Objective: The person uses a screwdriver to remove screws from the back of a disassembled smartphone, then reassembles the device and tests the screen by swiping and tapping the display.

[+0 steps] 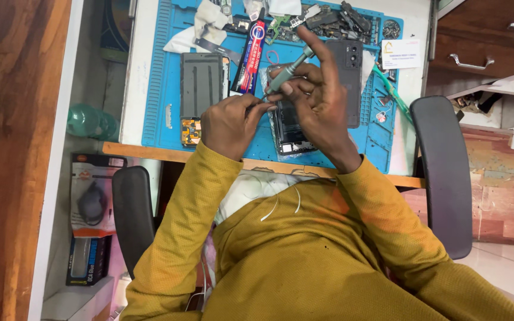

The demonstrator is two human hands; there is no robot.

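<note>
Both hands are working over the opened phone [290, 128]: right hand [322, 98] is pinching a grey screwdriver [290, 68], left hand [230, 122] is closing fingertips at its tip, nine o'clock; seating the bit squarely seems next.

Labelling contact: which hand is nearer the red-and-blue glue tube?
Left. The left hand sits just below the glue tube; the right hand, holding the screwdriver, is farther to its right.

My two arms, in mustard-yellow sleeves, reach forward with elbows bent; my left hand [228, 123] is curled, fingertips pinched together, while my right hand [319, 98] is closed around a slim shaft, index finger extended along it.
</note>
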